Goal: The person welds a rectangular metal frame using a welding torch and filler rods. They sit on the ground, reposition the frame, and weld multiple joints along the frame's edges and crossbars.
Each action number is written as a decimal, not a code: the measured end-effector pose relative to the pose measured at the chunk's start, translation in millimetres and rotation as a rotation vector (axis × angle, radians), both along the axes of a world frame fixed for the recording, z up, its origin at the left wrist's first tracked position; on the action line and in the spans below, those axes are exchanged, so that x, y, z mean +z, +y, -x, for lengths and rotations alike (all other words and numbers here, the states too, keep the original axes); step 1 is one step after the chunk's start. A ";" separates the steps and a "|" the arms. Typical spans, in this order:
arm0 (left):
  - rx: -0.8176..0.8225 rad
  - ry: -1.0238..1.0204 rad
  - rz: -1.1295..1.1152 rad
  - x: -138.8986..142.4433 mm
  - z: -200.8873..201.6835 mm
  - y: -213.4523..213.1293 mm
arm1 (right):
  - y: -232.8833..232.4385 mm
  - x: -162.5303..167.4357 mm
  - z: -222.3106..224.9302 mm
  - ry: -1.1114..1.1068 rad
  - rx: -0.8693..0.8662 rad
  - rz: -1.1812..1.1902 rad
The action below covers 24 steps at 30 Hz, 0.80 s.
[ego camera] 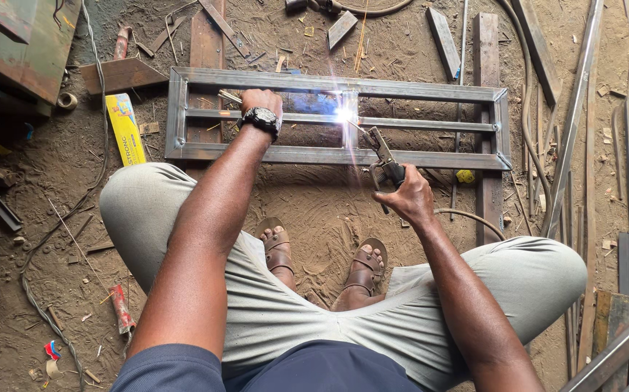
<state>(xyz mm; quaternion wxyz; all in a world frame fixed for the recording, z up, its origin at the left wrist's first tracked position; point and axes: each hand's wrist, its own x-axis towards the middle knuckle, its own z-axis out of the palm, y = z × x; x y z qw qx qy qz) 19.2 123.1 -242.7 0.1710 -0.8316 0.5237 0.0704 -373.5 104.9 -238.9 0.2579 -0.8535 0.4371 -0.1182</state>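
Note:
A rectangular steel frame (431, 92) of square tubing lies flat on the sandy ground in front of me. My right hand (410, 194) grips a welding electrode holder (385, 161), and its rod reaches a short upright bar where a bright white-blue arc (344, 114) burns. My left hand (259, 101), with a black wristwatch (262, 119) on it, rests on the frame's middle rail to the left of the arc, closed over thin welding rods (228, 96). I am squatting, with my sandalled feet (278, 247) below the frame.
A yellow electrode box (126, 128) lies left of the frame. Timber planks (487, 51) run under it. Steel bars and strips (572, 123) are stacked on the right. A cable (474, 216) trails from the holder. A rusty metal cabinet (24, 43) stands at the top left.

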 end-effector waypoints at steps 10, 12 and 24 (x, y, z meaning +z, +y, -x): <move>-0.011 0.000 -0.055 2.9 1.0 2.7 | -1.8 -7.6 1.2 0.032 0.002 0.009; -0.005 0.007 -0.050 2.4 -0.1 2.2 | -2.4 -8.4 1.1 0.024 0.009 0.018; -0.006 -0.013 -0.023 0.3 -0.1 2.2 | -2.8 -8.2 0.3 0.023 0.011 0.010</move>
